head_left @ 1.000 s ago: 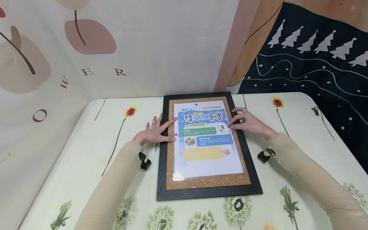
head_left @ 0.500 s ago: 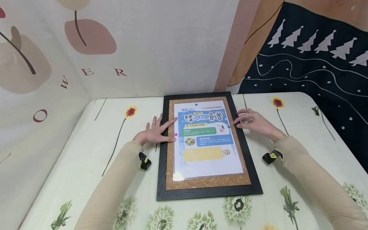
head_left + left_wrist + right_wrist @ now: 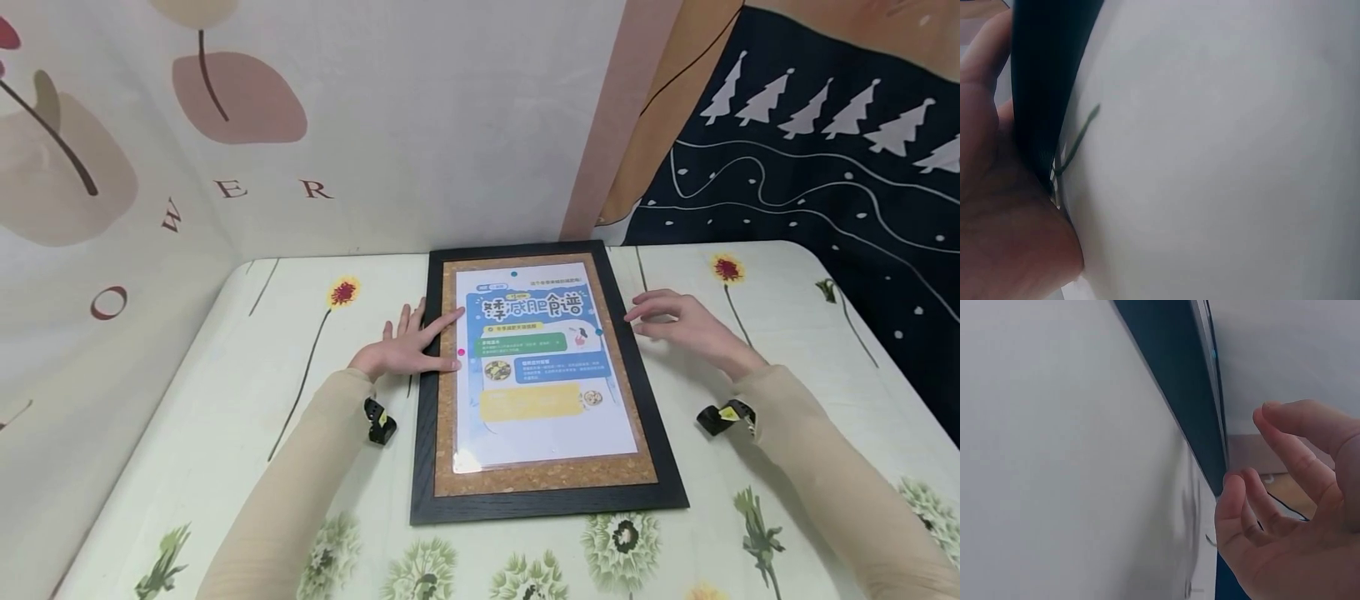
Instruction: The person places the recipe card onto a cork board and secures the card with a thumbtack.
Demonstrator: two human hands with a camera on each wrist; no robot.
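A black-framed cork board [image 3: 540, 481] lies on the table with a printed sheet [image 3: 555, 437] on its cork. Small round pins show at the sheet's edges: a blue pin [image 3: 513, 273] at the top, a pink pin [image 3: 461, 352] at the left and a blue pin [image 3: 598, 332] at the right. My left hand [image 3: 405, 346] rests over the board's left side, fingers spread, thumb and forefinger reaching the sheet's left edge. Beside the right side of the black frame [image 3: 1175, 369], my right hand [image 3: 1297, 531] hovers with loosely bent fingers and holds nothing.
A flower-printed cloth [image 3: 225, 417] covers the table. Behind it hangs a pale curtain [image 3: 450, 150], with a dark tree-patterned cloth [image 3: 787, 192] at the right. Each wrist carries a small black camera [image 3: 380, 422].
My right hand has let go of the blue pin at the sheet's right edge and drawn back to the right, past the frame. My left hand has stayed in place on the board.
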